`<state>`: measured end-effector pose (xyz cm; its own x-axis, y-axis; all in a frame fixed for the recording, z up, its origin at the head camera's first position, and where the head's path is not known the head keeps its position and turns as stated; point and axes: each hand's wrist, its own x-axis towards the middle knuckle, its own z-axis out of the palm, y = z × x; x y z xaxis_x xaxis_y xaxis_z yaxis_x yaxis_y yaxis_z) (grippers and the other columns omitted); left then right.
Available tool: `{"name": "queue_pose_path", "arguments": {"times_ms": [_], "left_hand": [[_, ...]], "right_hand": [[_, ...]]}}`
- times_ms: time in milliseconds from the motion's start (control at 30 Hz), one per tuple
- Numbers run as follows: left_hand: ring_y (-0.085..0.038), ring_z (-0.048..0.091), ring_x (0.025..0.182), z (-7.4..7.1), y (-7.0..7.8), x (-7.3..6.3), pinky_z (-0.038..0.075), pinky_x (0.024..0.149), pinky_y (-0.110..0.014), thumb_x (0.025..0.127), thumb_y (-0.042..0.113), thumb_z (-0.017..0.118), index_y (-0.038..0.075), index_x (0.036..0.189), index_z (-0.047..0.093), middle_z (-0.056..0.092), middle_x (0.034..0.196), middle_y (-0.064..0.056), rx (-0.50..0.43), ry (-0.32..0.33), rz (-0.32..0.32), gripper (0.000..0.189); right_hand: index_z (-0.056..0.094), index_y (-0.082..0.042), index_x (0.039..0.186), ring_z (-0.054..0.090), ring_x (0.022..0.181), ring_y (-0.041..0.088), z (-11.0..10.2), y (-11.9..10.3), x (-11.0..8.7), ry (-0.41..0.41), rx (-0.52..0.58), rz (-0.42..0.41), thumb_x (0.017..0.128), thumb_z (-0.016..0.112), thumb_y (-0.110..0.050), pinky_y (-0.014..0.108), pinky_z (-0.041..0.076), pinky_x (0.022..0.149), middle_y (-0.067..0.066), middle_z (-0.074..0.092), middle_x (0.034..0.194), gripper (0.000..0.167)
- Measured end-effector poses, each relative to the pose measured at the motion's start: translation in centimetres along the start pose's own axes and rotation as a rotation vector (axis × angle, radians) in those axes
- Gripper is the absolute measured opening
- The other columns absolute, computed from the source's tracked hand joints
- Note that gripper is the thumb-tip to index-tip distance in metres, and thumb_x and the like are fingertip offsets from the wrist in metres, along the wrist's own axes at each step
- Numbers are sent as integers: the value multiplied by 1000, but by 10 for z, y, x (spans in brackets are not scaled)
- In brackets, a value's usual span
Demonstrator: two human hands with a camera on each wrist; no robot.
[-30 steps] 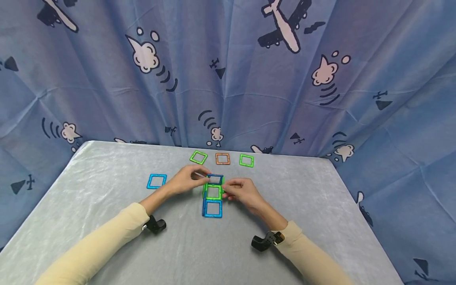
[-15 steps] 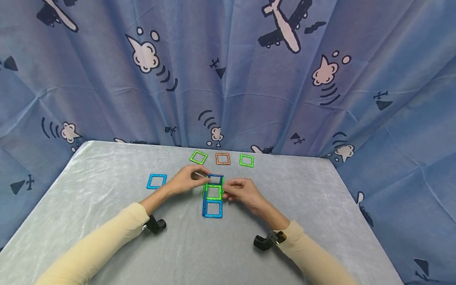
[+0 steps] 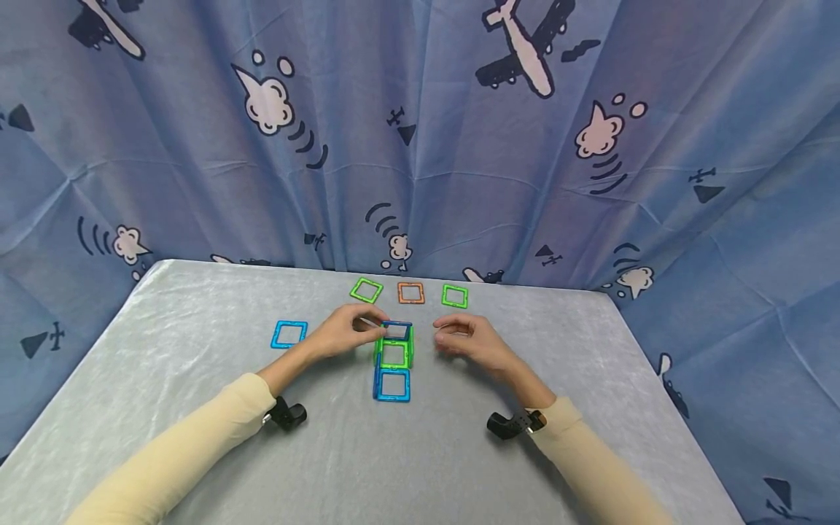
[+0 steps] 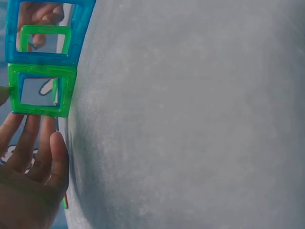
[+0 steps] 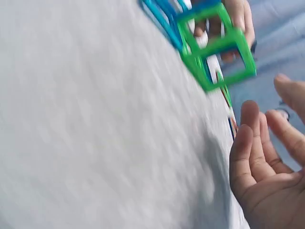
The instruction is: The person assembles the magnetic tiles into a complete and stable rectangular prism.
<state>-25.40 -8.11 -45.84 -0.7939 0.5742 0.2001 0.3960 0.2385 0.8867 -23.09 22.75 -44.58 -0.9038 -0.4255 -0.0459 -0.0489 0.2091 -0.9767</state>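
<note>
Magnetic tiles are joined in a row at mid-table: a near blue tile (image 3: 394,398), a green tile (image 3: 394,343) behind it, and a dark blue tile (image 3: 397,323) at the far end. Other tiles stand upright along the sides, including a green side tile (image 5: 231,80) on the right. My left hand (image 3: 344,329) pinches the far end between thumb and fingers. In the left wrist view, its thumb touches the edge of a green tile (image 4: 43,110). Apart from the tiles, my right hand (image 3: 477,341) is empty, fingers loosely bent.
A loose blue tile (image 3: 305,332) lies left of the left hand. Along the back lie a green tile (image 3: 353,290), an orange tile (image 3: 411,302) and another green tile (image 3: 466,297). A patterned blue curtain (image 3: 420,146) hangs behind the table (image 3: 328,467).
My right hand has let go of the right side of the tiles and moved away to the right, its fingers spreading. The left hand stays in place.
</note>
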Motion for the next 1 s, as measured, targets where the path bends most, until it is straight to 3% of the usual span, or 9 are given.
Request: {"name": "queue_pose_path", "arguments": {"times_ms": [233,400,500,667,1000], "left_hand": [[-31,68,104,-1,-2,0,54,91,-45,99,12,70,-1,121,70,68,118,-16,0,1,4,26],[-29,68,104,-1,-1,1,54,92,-43,99,13,70,0,121,70,69,118,-14,5,-1,-6,25],[-28,68,104,-1,0,1,54,91,-42,99,13,70,1,121,70,69,118,-13,6,-3,-4,25],[-29,68,104,0,1,1,55,90,-43,99,13,69,1,120,70,69,118,-13,7,-1,21,24],[-28,69,103,0,0,0,55,90,-43,99,12,69,1,120,70,69,117,-13,14,-5,8,24]], "right_hand": [[62,12,125,68,87,41,-26,12,14,35,-163,-142,95,72,-2,43,59,71,19,68,105,34],[65,11,119,68,87,34,-39,15,24,80,-333,-220,92,76,-3,33,57,73,19,68,104,32],[66,8,119,66,89,29,-46,16,30,114,-421,-220,90,79,-7,33,55,76,19,68,105,35],[67,5,121,63,92,30,-57,21,39,175,-508,-191,87,83,-11,43,52,81,21,65,112,41],[68,3,120,58,90,31,-69,30,48,253,-573,-96,83,87,-13,42,48,81,18,64,107,44]]}}
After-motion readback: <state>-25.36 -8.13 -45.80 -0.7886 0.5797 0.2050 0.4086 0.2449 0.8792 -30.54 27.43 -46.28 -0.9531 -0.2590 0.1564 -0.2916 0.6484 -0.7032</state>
